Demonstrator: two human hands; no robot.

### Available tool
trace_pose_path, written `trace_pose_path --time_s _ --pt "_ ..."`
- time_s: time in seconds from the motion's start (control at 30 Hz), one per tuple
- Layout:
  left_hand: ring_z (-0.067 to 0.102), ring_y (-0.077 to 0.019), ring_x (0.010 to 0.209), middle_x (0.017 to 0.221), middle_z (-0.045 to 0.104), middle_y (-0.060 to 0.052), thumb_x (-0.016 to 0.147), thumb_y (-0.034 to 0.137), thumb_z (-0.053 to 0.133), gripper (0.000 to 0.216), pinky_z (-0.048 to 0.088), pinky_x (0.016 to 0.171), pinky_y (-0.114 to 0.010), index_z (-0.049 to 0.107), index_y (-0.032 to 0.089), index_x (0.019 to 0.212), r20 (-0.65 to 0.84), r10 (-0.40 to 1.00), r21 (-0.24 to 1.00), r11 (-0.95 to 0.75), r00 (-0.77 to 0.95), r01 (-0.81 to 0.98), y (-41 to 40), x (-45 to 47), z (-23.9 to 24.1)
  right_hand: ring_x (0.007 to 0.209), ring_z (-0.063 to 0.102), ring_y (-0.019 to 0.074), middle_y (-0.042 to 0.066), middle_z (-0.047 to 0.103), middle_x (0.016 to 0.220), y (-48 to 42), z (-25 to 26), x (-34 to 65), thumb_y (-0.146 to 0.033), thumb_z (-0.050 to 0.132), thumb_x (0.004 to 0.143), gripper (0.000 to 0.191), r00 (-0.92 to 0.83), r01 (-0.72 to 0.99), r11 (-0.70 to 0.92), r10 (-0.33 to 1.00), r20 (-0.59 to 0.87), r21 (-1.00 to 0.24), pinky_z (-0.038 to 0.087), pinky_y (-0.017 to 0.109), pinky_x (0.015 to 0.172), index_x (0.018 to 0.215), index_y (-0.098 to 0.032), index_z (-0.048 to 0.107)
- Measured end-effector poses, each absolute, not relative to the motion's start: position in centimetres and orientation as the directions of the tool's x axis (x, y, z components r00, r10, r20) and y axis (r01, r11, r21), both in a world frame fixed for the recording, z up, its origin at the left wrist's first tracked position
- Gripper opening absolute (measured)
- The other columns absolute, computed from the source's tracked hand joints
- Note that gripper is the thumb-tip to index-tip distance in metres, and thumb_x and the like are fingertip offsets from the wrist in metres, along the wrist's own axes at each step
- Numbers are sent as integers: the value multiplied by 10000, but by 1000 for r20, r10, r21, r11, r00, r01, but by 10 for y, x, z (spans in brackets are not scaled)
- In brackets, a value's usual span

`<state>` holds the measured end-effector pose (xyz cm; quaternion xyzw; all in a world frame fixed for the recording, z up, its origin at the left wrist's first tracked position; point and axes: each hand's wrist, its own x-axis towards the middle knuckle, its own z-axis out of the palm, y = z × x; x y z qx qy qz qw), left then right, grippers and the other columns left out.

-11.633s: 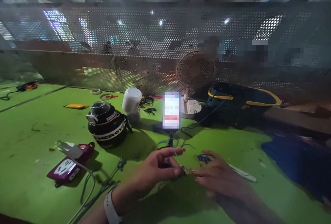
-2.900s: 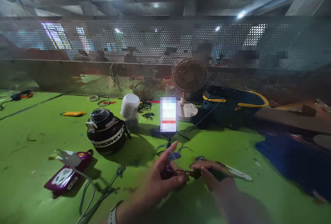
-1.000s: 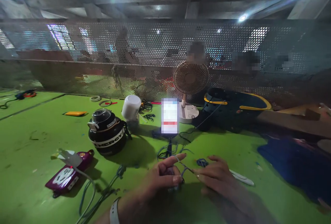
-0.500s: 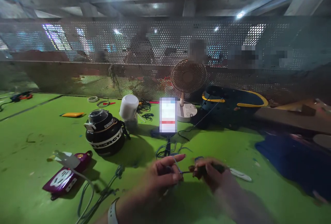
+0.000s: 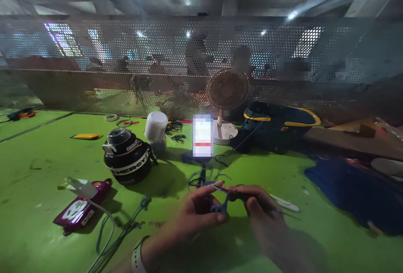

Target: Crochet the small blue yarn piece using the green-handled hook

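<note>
We see the small blue yarn piece (image 5: 218,208) held up over the near part of the desk (image 5: 47,159), well apart from the far edge. The left hand (image 5: 191,212) has its thumb and fingers closed on it, and its first finger sticks out. The right hand (image 5: 262,206) has its fingers pinched together on a thin stick (image 5: 229,190). The stick's tip is right by that first finger, but it is too blurry for us to tell if it has caught any yarn.

We think a loop could slip off if the right hand pulls too fast or tips the stick down. If the left fingers squeeze less, the piece could twist or drop. If the yarn is pulled too hard, a loop could get so tight that the stick won't fit. The tip could also poke the left finger, as they are so close.

Nearer the far edge, loose strands (image 5: 195,180) lie around the phone stand (image 5: 203,171). If they are tangled there, a tug could shake the phone (image 5: 202,135). We would also mind the white tool (image 5: 286,204) just beside the right hand, since a bump could push it away. On the left, the left arm could snag the messy cords (image 5: 143,204) near the purple power strip (image 5: 82,208).
</note>
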<state>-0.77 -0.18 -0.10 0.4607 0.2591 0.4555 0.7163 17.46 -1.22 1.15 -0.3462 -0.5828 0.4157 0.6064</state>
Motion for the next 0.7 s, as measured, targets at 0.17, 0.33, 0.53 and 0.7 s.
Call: trace_pose_path --time_s 0.17,0.33,0.53,0.7 --pt "515 -102 658 715 578 33 635 214 866 593 395 638 -258 672 224 1195 21 923 934 118 384 -336 -4 -5 -4 750 722 192 21 782 820 -8 16 163 -481 742 768 223 26 -526 107 994 110 -844 583 328 729 802 -261 747" --pt "449 -97 597 649 521 51 602 249 881 665 332 565 -252 652 187 1223 4 938 957 96 347 -272 -6 4 3 718 710 178 25 773 793 -9 24 164 -475 791 711 250 9 -612 -21 999 -34 -791 580 291 673 771 -236 755" --pt "582 -135 720 816 676 -17 538 231 913 632 450 705 -298 688 179 1126 -34 916 884 213 399 -415 -4 28 24 609 689 186 26 758 714 -10 36 177 -537 758 716 328 76 -581 -91 983 -166 -809 561 283 510 798 -220 745" --pt "619 -157 775 844 701 -30 570 201 897 618 477 794 -338 683 193 1150 14 890 906 182 455 -383 2 43 35 492 637 128 -15 707 593 -6 54 185 -498 861 585 363 69 -686 -130 968 -242 -716 541 221 439 765 -203 748"
